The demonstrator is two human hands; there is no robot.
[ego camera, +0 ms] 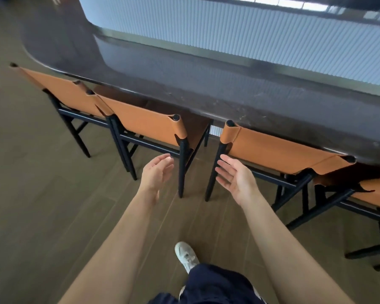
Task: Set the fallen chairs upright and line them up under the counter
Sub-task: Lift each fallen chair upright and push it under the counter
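Both palms face each other, left hand and right hand spread and holding nothing, low before the gap between the second chair and third chair, probably so I can gauge their spacing. These two and the first chair stand upright, backs against the counter edge; the fourth chair, cropped at the frame's side, may sit further out.

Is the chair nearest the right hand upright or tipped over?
Upright: the tan leather, black-framed chair stands, visible legs on the wooden floor, backrest along the dark counter.
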